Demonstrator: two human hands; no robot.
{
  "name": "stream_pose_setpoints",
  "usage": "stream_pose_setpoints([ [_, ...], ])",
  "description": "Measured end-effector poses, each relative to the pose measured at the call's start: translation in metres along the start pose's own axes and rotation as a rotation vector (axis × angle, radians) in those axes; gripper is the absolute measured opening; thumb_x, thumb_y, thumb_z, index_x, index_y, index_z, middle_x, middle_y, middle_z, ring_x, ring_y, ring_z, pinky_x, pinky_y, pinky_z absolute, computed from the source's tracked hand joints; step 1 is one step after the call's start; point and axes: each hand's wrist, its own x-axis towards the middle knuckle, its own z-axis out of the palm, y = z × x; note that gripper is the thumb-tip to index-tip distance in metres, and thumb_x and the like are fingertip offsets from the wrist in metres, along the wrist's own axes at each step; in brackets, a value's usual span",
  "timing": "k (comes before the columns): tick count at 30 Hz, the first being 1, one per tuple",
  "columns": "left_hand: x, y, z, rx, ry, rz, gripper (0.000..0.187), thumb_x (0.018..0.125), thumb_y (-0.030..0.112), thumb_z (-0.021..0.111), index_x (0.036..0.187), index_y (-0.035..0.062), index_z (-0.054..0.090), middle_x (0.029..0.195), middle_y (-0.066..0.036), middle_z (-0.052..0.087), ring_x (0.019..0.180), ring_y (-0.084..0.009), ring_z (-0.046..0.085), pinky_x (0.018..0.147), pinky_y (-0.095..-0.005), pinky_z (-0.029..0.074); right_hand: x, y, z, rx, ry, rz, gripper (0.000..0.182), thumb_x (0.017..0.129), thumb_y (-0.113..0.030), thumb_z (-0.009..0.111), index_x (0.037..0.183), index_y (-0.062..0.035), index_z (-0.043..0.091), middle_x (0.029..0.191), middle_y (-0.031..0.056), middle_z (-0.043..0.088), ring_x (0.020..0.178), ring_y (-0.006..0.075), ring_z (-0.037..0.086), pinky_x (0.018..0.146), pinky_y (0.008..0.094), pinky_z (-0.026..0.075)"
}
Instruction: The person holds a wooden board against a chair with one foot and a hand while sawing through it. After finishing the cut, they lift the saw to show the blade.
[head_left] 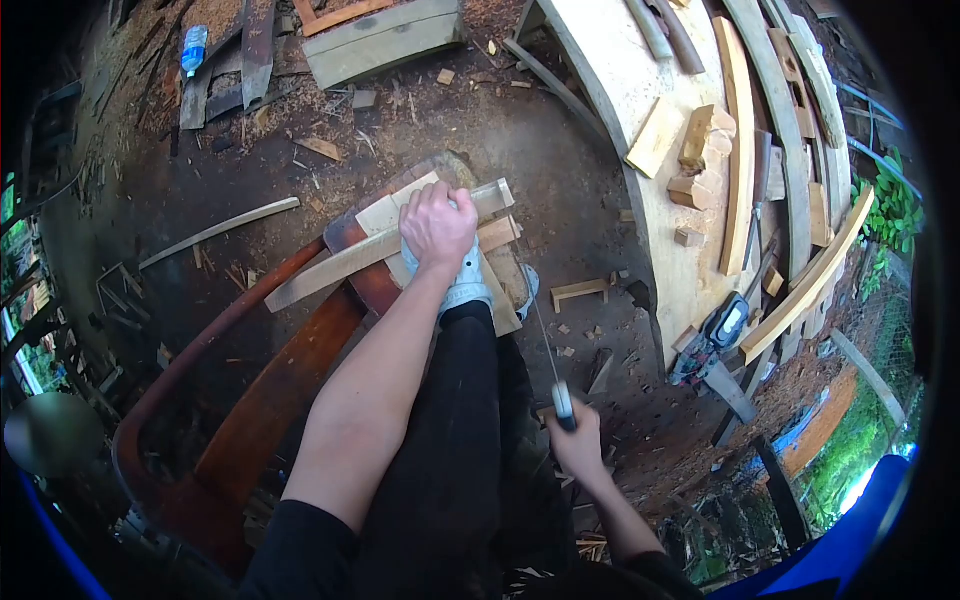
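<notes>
left hand (437, 226) clenched, pressing down on pale curved wooden strip (385, 250), whose long axis runs lower-left to upper-right over dark red-brown wooden bench (270, 400) | white shoe (466, 282) just beside that hand, on the wood | right hand (577, 443) grasping thin-bladed handsaw (548, 355), blade angled up toward the strip's near end

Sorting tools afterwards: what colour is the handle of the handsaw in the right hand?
Pale grey saw handle, gripped by the right hand; head view.
</notes>
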Motion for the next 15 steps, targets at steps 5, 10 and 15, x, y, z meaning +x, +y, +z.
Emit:
stream_pose_setpoints([
  [5,0.0,0.0,0.001,0.035,0.01,0.008,0.022,0.087,0.024,0.062,0.077,0.0066,0.071,0.079,-0.012,0.071,0.083,-0.0313,0.069,0.078,-0.0472,0.052,0.181,-0.042,0.045,0.001,0.079,-0.088,0.027,0.09,-0.022,0.066,0.086,0.0044,0.065,0.075,0.027,0.065,0.076,0.0452,0.068,0.07,0.0481,0.051],
  [10,-0.003,-0.001,0.0,0.033,0.01,0.0,0.022,0.087,0.024,0.062,0.078,0.0065,0.071,0.08,-0.012,0.071,0.083,-0.0318,0.069,0.078,-0.0474,0.052,0.192,-0.047,0.054,0.012,0.105,-0.065,0.029,0.087,-0.025,0.068,0.093,0.0033,0.069,0.081,0.0272,0.069,0.086,0.0462,0.071,0.075,0.0496,0.053],
  [15,-0.002,-0.001,0.002,0.056,0.002,0.002,0.021,0.087,0.024,0.063,0.078,0.007,0.071,0.081,-0.011,0.071,0.083,-0.0312,0.069,0.077,-0.0467,0.052,0.177,-0.049,0.054,0.048,0.087,-0.012,0.03,0.087,-0.024,0.07,0.097,0.0037,0.069,0.084,0.0283,0.069,0.089,0.0474,0.07,0.078,0.0507,0.053],
])
